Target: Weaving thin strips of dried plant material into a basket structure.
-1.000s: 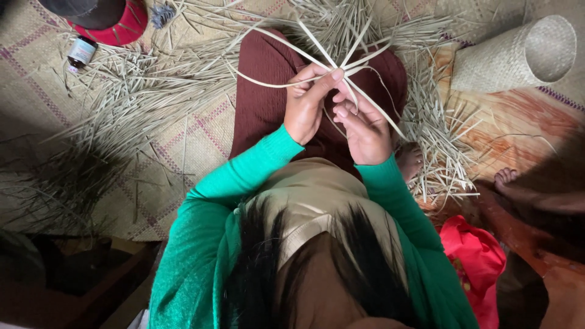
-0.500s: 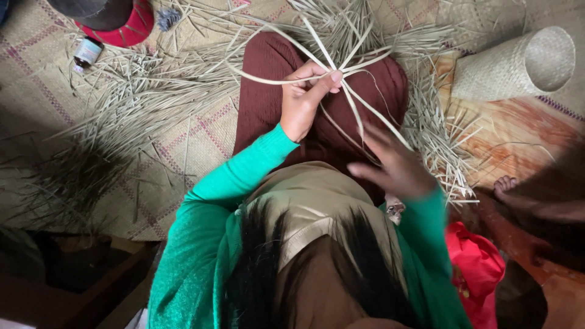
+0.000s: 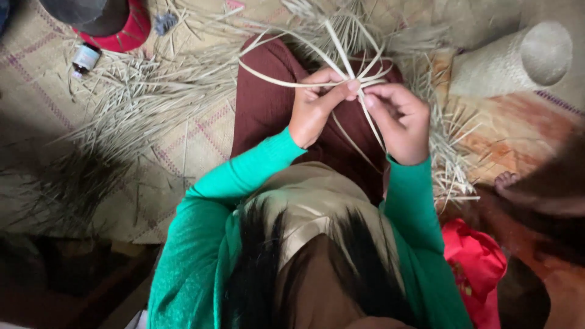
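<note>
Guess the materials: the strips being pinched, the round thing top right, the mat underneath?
Strips: pale, flat, matte, bending without snapping, so likely dried palm leaf or grass; both hands pinch them where they cross. Cylindrical basket: fine, even weave in the same straw colour, probably the same fibre. Floor mat: woven plant fibre, tan with faded purple lines.

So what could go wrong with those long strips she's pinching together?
Both hands, left hand and right hand, pinch the pale strips only at one crossing point, so a slip might let the star shape spring apart. The free ends fan out loosely and could tangle with the loose straw on the mat. Sharp bends may crease a strip.
</note>
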